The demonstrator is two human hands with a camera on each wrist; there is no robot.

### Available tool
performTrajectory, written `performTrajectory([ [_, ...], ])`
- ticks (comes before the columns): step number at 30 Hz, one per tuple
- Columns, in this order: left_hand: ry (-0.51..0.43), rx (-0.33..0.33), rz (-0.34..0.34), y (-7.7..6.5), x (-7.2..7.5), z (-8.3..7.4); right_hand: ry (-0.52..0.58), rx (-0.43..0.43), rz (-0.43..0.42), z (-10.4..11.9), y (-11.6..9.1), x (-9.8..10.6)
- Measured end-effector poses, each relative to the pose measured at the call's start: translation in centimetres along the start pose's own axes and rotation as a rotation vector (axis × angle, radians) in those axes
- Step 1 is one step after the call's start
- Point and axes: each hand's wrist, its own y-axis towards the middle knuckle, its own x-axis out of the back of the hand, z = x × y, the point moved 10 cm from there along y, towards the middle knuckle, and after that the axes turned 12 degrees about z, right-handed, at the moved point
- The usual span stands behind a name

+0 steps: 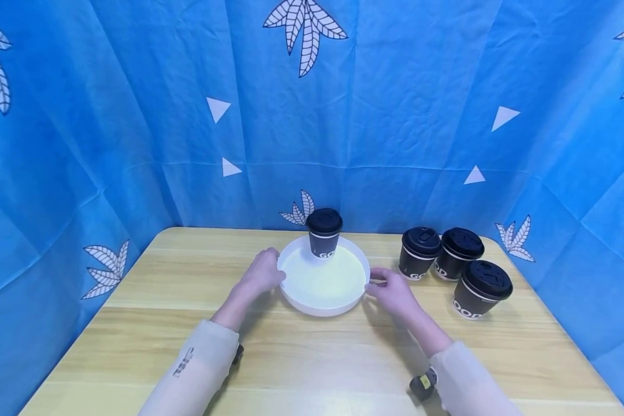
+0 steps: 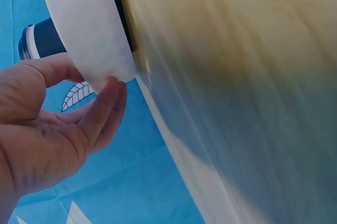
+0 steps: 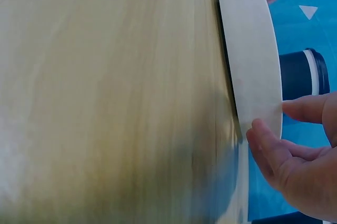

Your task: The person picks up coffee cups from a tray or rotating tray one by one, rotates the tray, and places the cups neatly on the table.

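Note:
A round white tray point(image 1: 319, 289) sits at the middle of the wooden table, one lidded black paper cup point(image 1: 324, 234) upright near its far rim. My left hand point(image 1: 262, 273) pinches the tray's left side; the left wrist view shows the thumb at the upper rim and the fingertips point(image 2: 111, 84) against the outer wall. On the opposite side my right hand point(image 1: 392, 290) grips the tray the same way, thumb at the rim and fingertips point(image 3: 259, 126) on the wall. A dark gap shows under the tray's lower edge in both wrist views.
To the right of the tray stand three more lidded black cups: one nearest it point(image 1: 418, 254), one behind point(image 1: 459, 254), one closer to me point(image 1: 481, 290). Blue patterned cloth point(image 1: 343, 127) hangs behind the table point(image 1: 312, 364) and at both sides.

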Motion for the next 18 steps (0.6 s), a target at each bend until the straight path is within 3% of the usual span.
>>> performTrajectory([
  [10,-0.034,-0.007,-0.001,1.1,0.0,0.4,0.043,-0.006,0.023,0.2,-0.5,-0.1],
  [18,-0.033,-0.005,-0.014,1.6,0.1,0.2,0.023,0.007,-0.014,0.0,1.0,0.7],
])
